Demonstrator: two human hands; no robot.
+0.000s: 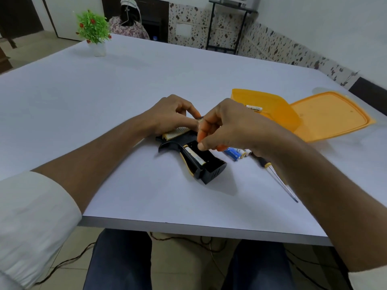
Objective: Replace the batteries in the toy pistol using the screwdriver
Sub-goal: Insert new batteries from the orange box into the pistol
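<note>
Toy pistol (189,152) lies mid-tabletop (146,84), grip compartment open, one battery (194,156) inside. Left hand (170,115) presses its barrel; right hand (225,126) pinches over compartment, contents unclear. Screwdriver (276,176) at 4 o'clock, loose batteries (238,153) at 3 o'clock.

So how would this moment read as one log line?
toy pistol: compartment open, one battery in | both hands over it | screwdriver: idle on table

Bare table (146,84) leftward; screwdriver (278,178), loose batteries (237,153) crowding right
</note>
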